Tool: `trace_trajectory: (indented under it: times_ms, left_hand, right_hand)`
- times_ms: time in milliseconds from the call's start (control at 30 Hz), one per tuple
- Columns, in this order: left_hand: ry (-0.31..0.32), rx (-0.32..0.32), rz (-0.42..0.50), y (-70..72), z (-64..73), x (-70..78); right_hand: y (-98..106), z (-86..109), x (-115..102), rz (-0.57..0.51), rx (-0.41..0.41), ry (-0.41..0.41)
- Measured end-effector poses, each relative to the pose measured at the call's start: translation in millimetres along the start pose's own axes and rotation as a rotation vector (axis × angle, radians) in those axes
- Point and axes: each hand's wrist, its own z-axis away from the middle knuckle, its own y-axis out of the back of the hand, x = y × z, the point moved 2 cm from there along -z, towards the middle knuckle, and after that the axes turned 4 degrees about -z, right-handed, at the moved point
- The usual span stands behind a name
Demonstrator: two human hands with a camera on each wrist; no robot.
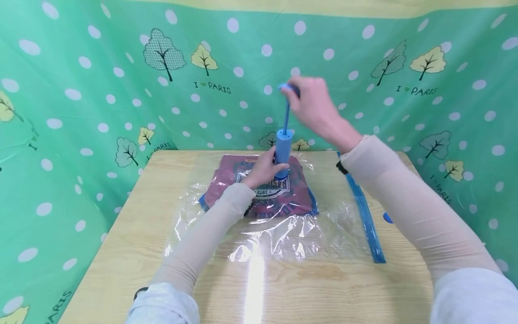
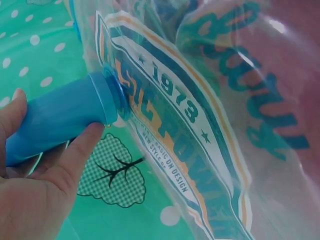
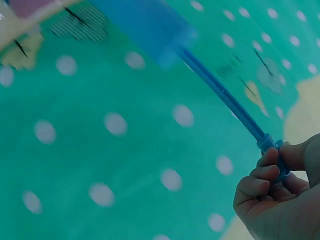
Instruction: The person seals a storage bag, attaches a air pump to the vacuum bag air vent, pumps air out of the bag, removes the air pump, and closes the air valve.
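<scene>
A blue hand pump point(image 1: 283, 150) stands upright on a clear vacuum storage bag point(image 1: 336, 225). Folded maroon clothing point(image 1: 226, 180) with a printed "1973" badge lies inside the bag. My left hand point(image 1: 265, 168) grips the lower part of the pump barrel, thumb and fingers around it. In the left wrist view the pump's base point(image 2: 117, 95) sits against the plastic over the print. Above, my right hand point(image 1: 313, 101) holds the pump's handle point(image 3: 280, 157), fingers curled round it. The thin rod point(image 3: 225, 95) is drawn well out of the barrel.
The bag's blue zip edge point(image 1: 366, 220) runs along its right side. A small blue round piece point(image 1: 387, 218) lies on the wooden table point(image 1: 323, 292) to the right, partly behind the right sleeve. A green dotted curtain point(image 1: 243, 54) hangs behind and at both sides.
</scene>
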Motion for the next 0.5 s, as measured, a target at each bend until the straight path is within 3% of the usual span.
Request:
trace_trajectory:
  times_ms: [133, 267, 367, 500]
  left_hand:
    - [0.002, -0.002, 0.005, 0.5, 0.2, -1.4]
    - [-0.026, -0.008, -0.002, 1.4, 0.8, 0.0]
    - [-0.034, -0.008, -0.009, 1.7, 1.0, 0.4]
    - [-0.013, -0.011, -0.016, -0.1, -0.8, 2.4]
  right_hand:
    - [-37, 18.7, 28, 0.032, -0.112, -0.031]
    - [-58, 32.0, 47, 0.066, -0.130, -0.019]
    - [-57, 32.7, 47, 0.073, -0.138, -0.011]
    - [-34, 22.4, 32, 0.052, -0.151, -0.051]
